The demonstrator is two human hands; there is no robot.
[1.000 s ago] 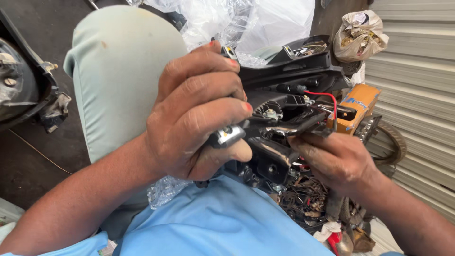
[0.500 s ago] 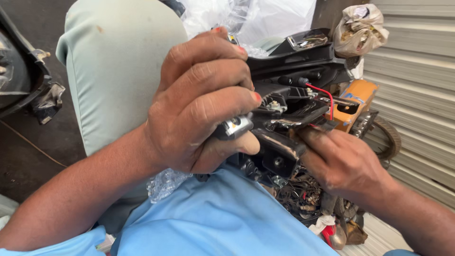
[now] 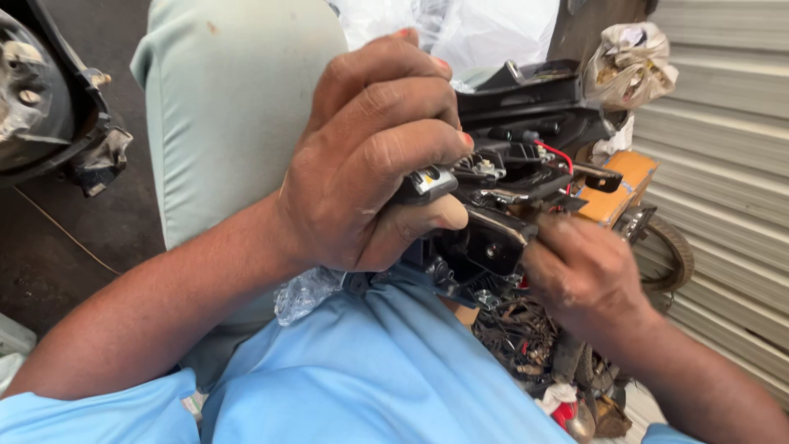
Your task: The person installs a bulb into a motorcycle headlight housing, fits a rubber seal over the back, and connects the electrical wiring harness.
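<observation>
Head view: the left hand (image 3: 370, 156) clamps a black plastic mechanical assembly with a red wire (image 3: 509, 197), thumb underneath. Just right, the right hand (image 3: 583, 275) pinches its lower edge. Best held steady, with small fingertip movements.

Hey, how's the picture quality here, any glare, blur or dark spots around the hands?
Head view: daylight, left hand sharp; glare blows out the clear plastic sheet at top; the black plastic assembly loses detail in shadow; right hand slightly soft; frame edges look stretched by the wide lens.
</observation>
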